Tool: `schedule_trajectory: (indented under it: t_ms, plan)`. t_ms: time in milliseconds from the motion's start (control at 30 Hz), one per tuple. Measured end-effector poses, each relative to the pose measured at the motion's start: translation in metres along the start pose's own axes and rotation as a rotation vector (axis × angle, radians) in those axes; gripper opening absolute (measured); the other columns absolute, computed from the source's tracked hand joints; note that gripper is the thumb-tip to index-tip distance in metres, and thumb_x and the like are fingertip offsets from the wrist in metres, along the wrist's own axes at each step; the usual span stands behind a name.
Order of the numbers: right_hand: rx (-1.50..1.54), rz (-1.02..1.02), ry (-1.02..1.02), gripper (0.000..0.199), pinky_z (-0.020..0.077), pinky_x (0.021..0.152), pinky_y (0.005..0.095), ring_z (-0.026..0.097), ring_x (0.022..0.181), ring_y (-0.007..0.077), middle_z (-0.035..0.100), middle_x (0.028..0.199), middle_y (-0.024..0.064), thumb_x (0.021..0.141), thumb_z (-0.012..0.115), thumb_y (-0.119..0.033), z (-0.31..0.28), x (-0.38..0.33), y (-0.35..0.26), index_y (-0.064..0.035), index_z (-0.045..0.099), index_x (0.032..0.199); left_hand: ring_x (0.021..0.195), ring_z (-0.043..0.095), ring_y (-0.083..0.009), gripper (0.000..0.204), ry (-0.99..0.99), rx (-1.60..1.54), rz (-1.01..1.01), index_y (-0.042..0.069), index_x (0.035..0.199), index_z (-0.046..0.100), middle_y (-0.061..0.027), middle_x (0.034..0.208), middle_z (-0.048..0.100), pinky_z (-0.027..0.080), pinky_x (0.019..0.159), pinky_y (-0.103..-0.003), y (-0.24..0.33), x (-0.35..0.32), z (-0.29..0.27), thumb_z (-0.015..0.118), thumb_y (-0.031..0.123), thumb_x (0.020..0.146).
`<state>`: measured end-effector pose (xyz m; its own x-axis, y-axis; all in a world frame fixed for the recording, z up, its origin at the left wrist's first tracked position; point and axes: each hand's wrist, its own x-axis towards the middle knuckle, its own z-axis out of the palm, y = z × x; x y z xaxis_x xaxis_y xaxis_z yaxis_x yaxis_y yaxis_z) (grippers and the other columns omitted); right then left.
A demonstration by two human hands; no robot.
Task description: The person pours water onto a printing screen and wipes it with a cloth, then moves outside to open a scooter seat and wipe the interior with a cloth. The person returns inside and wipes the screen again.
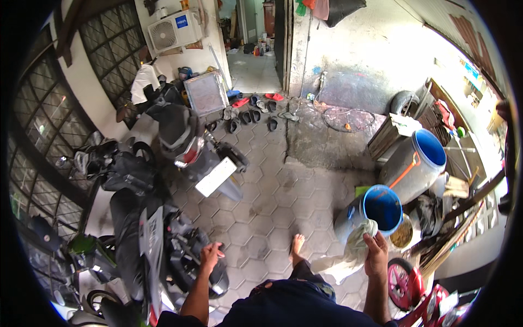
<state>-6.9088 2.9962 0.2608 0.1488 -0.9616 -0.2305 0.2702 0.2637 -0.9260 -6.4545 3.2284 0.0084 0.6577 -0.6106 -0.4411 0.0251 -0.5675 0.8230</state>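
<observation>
My right hand (376, 254) is closed round the bunched end of a pale whitish-green cloth (348, 258). The cloth hangs down and spreads to the left, beside my bare foot (297, 244). Just beyond it stands a blue drum (348, 220) with an open top; the cloth overlaps its near side, and I cannot tell whether they touch. My left hand (211, 255) is held low over the left side, with loosely bent fingers partly apart and nothing visible in them. Nearest to it is the black rear part of a parked motorcycle (147, 248).
A taller grey drum (403, 169) with a blue inside and an orange strap stands behind the small one. Another motorcycle (188, 141) is parked ahead on the left. Several sandals (250, 116) lie before the doorway (253, 71). A red wheel (400, 283) is at lower right.
</observation>
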Motion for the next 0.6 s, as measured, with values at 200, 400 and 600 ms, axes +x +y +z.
schedule_trajectory:
  t_ms: [200,400,600]
  plan:
    - [-0.126,0.142,-0.078,0.029,0.0519,0.078,0.0285,0.065,0.088,0.0153,0.068,0.097,0.0073,0.084,0.063,-0.003,0.097,0.32,-0.03,0.0024,0.061,0.112,0.046,0.052,-0.0172,0.037,-0.076,0.272,-0.43,0.006,0.092,0.07,-0.0078,0.071,0.071,0.042,0.046,-0.036,0.03,0.134,0.088,0.052,0.039,0.091]
    - [-0.238,0.071,-0.368,0.027,0.0526,0.075,0.0279,0.065,0.085,0.0141,0.067,0.097,0.0067,0.087,0.062,-0.005,0.246,0.613,-0.055,0.002,0.061,0.113,0.047,0.052,-0.0161,0.033,-0.146,0.207,-0.794,0.005,0.083,0.069,-0.006,0.068,0.068,0.042,0.048,-0.035,0.031,0.261,0.149,0.063,0.038,0.085]
    - [-0.155,0.073,-0.312,0.03,0.0513,0.079,0.027,0.064,0.089,0.013,0.068,0.1,0.0064,0.088,0.063,-0.009,0.376,0.862,-0.047,0.0015,0.061,0.116,0.049,0.053,-0.015,0.034,-0.107,0.193,-0.769,0.003,0.074,0.068,-0.0043,0.064,0.064,0.043,0.05,-0.035,0.147,0.519,0.179,0.074,0.036,0.079]
